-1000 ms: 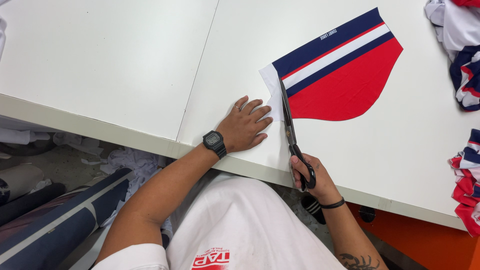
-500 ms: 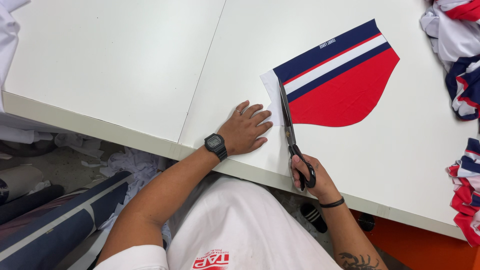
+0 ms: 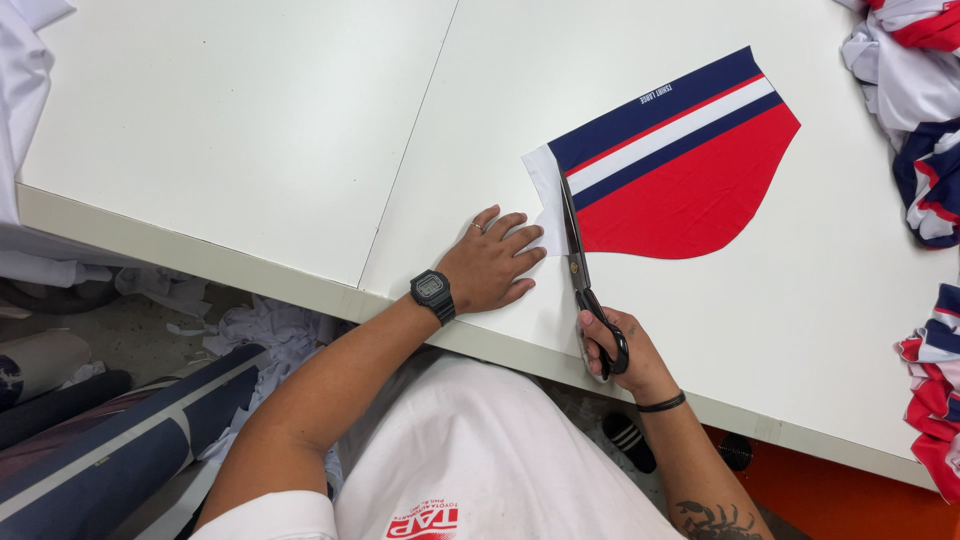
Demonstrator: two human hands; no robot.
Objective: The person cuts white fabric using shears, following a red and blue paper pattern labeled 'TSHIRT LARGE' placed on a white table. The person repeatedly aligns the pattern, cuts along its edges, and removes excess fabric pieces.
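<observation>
Two hands are sharing the work: the left hand is lying open, pinning the white margin of the red-and-navy fabric panel on the white table while the right hand, clamped through the scissors, is cutting along that edge

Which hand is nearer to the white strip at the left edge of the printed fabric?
Left. The left hand lies flat with fingertips on the white strip. The right hand is below it at the table edge, holding the scissors.
</observation>
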